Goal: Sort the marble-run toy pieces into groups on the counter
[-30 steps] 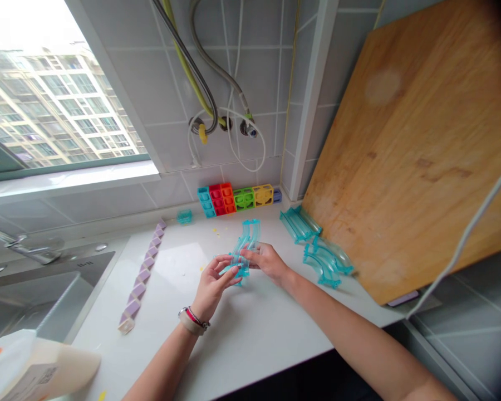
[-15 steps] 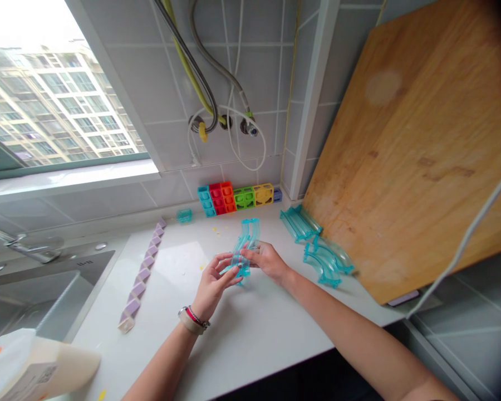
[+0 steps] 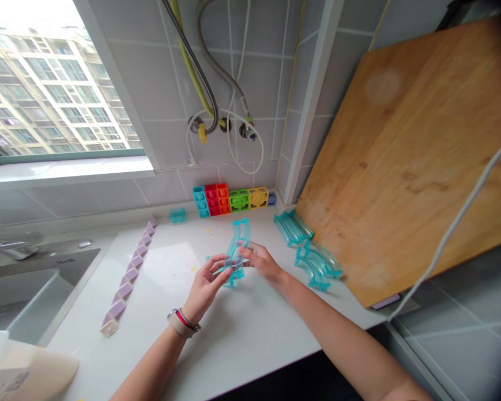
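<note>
A clear teal curved track piece (image 3: 241,236) is held upright just above the white counter, in both hands. My left hand (image 3: 204,283) grips its lower left side between thumb and fingers. From the right, my right hand (image 3: 264,260) pinches its middle. More clear teal plastic shows low behind the left fingers; whether it is a separate piece I cannot tell. To the right of my hands lie curved teal track pieces (image 3: 317,266), with straight teal track pieces (image 3: 293,227) behind them.
Coloured hollow blocks (image 3: 217,199) line the back wall, near a small teal piece (image 3: 177,215). A zigzag purple-and-white strip (image 3: 132,273) runs along the left. Beyond it are the sink (image 3: 73,275) and a pale container (image 3: 33,365). A wooden board (image 3: 401,167) leans at right.
The view has shifted slightly, so the counter things appear further left. Both hands keep hold of the curved track piece, whose two strips now look closer together.
</note>
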Motion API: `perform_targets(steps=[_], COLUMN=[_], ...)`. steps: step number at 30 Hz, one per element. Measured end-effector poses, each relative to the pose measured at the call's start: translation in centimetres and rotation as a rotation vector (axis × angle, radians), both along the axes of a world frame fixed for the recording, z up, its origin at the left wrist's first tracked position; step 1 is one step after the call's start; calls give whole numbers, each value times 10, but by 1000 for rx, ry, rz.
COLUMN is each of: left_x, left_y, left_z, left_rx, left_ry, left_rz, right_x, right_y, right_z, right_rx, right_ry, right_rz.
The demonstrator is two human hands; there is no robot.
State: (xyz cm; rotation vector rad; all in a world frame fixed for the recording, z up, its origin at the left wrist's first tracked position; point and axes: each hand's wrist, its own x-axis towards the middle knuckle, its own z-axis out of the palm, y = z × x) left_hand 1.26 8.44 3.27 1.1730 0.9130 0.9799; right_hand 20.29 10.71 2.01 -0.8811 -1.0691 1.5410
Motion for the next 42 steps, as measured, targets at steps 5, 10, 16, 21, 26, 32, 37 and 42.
perform_targets(steps=[5,10,16,21,26,32,37,42], left_x=[-4,-8,-7,-8,-10,-9,-7,-8], left_y=[6,10,9,10,13,12,12,12], left_z=[-6,-12,-15,-15,-18,-18,-18,-18], left_rx=[135,241,335,416,406,414,443,481], left_ry=[78,122,219,263,214,199,269,316], left_rz=[72,124,121,120,144,139,130,127], right_x=[7,22,71,98,93,82,85,89], right_y=[5,4,6,14,23,26,16,7], right_z=[2,14,39,53,53,50,45,55], right_rx=[49,71,139,11,-36,-11,-7,53], right_ry=[-109,-248,-1074,-1740,-1867,-1960,-1998,-1973], right_rz=[-32,-169,-198,-123,-80,-60,-50,-80])
